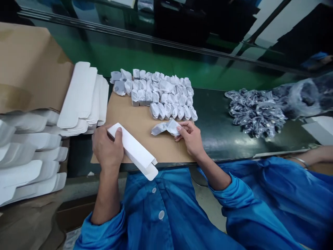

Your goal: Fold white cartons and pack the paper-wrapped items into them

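Note:
My left hand (108, 147) is wrapped round a long white carton (135, 146), its near end flap hanging loose towards my lap. Between the thumb and fingers of my right hand (190, 138) is one end of a small item wrapped in thin white paper (165, 127). That item is just above a brown cardboard sheet (145, 119); what is inside the wrapping is hidden. Beyond it, rows of similar white-wrapped pieces (166, 91) stand close together on the sheet.
Flattened white cartons (78, 97) are stacked at the left beside a large brown cardboard box (33, 66). More white cartons (31, 163) pile nearer me. On the dark bench (212, 121), clear-bagged dark items (257, 111) heap at the right. A co-worker's arm (316, 155) rests at the far right.

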{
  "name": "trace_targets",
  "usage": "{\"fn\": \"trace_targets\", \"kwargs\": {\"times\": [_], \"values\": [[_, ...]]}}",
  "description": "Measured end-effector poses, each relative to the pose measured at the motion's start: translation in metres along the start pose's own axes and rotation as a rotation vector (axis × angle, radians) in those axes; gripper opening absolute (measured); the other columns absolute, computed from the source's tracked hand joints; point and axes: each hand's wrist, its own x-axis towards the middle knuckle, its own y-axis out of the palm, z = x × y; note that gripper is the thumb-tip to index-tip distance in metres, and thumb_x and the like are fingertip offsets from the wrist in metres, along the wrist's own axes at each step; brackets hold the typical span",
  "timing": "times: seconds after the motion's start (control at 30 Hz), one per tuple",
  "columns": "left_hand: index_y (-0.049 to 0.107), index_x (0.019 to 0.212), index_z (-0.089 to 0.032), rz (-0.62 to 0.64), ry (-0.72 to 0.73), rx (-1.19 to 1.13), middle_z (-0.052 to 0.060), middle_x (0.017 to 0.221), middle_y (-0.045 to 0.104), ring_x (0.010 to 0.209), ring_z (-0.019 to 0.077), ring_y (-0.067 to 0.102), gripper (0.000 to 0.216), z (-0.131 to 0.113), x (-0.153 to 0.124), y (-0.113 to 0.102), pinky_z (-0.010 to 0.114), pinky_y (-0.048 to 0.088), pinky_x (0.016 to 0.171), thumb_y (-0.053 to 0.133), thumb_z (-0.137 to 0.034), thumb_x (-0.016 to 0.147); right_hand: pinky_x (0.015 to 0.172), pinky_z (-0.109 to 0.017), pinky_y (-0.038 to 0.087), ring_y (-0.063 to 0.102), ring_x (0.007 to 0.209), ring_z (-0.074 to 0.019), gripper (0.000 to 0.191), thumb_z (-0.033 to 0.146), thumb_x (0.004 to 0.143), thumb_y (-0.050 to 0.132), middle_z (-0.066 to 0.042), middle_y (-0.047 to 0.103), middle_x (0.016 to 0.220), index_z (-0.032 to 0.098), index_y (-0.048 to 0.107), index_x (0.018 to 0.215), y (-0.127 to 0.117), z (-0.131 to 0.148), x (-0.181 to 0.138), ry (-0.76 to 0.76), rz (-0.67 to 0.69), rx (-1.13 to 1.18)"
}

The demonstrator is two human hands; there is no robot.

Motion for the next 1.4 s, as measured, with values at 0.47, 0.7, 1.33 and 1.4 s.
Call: {"fn": "trace_targets", "kwargs": {"times": [0.47, 0.7, 1.33, 1.4], "values": [[0.061, 0.123, -0.016, 0.717, 0.785, 0.271, 0.013, 0.119, 0.067, 0.113, 0.0314, 0.056, 0.038, -0.089, -0.020, 0.035, 0.044, 0.050, 0.093, 0.062, -0.033, 0.088, 0.066, -0.028, 0.047, 0.059, 0.069, -0.0152, 0.020, 0.018, 0.074, 0.066, -0.002, 0.067, 0.082, 0.017, 0.067, 0.094, -0.045, 0.007, 0.001, -0.317, -0.033, -0.693], [0.048, 0.141, -0.012, 0.468, 0.608, 0.312, 0.021, 0.142, 0.052, 0.131, 0.0385, 0.046, 0.061, -0.069, 0.001, -0.002, 0.053, 0.043, 0.104, 0.054, -0.048, 0.091, 0.083, -0.037, 0.053, 0.062, 0.101, -0.0255, 0.020, 0.021, 0.090, 0.057, -0.014, 0.065, 0.113, 0.017, 0.061, 0.109, -0.074, -0.009, -0.025, -0.671, 0.053, -1.070], [0.050, 0.140, -0.037, 0.785, 0.923, 0.350, 0.012, 0.152, 0.039, 0.128, 0.0344, 0.048, 0.049, -0.054, -0.019, -0.004, 0.049, 0.047, 0.093, 0.043, -0.021, 0.095, 0.095, -0.043, 0.051, 0.060, 0.110, -0.0279, 0.039, 0.023, 0.089, 0.062, -0.014, 0.065, 0.120, 0.016, 0.055, 0.128, -0.037, 0.008, -0.025, -0.581, 0.012, -0.817], [0.058, 0.133, -0.039, 0.834, 0.925, 0.305, 0.010, 0.150, 0.040, 0.128, 0.0342, 0.048, 0.046, -0.051, -0.019, -0.006, 0.049, 0.047, 0.091, 0.043, -0.018, 0.094, 0.097, -0.044, 0.051, 0.059, 0.112, -0.0283, 0.040, 0.022, 0.091, 0.060, -0.016, 0.064, 0.121, 0.013, 0.055, 0.130, -0.023, 0.009, -0.031, -0.629, 0.053, -0.799]]}}
